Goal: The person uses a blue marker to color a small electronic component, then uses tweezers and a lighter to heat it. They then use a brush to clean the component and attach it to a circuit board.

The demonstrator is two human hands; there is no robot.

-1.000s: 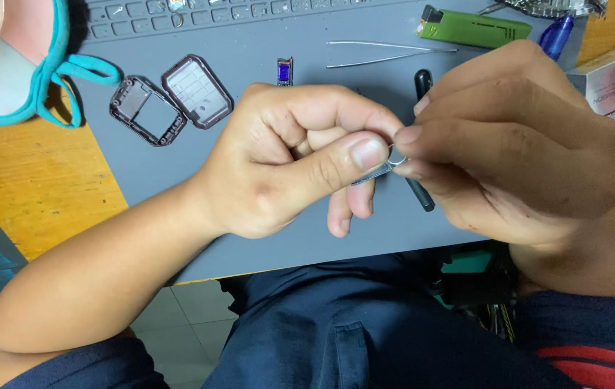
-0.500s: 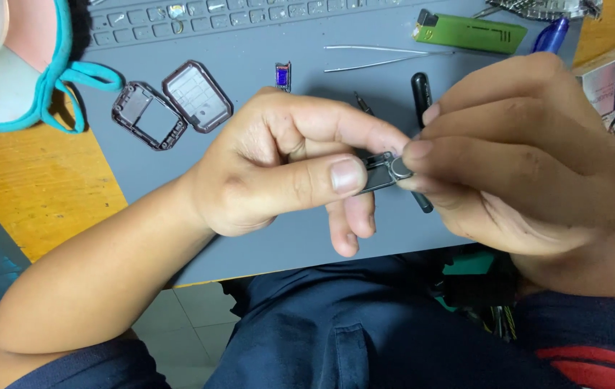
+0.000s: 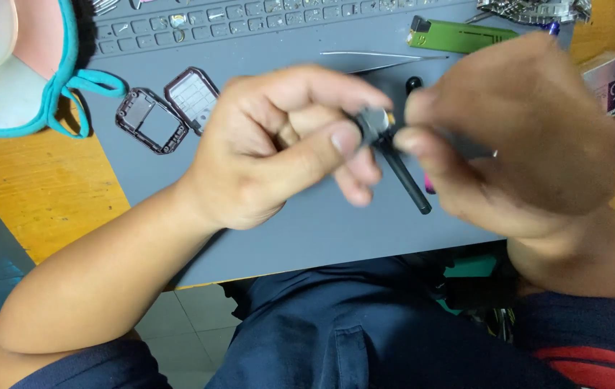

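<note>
Right hand [image 3: 523, 137] drew back slightly | small dark part [image 3: 373, 124] pinched between both hands; left hand [image 3: 278, 144] grips it

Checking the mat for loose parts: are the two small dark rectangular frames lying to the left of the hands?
Yes: both small dark rectangular frames lie side by side on the grey mat, left of the left hand.

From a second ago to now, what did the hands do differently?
Not much. The left hand keeps pinching the small dark part, now lifted slightly higher over the mat. The right hand is blurred with motion, its fingertips still at the part. The two frames, the black tool and the green tool lie where they were.
</note>
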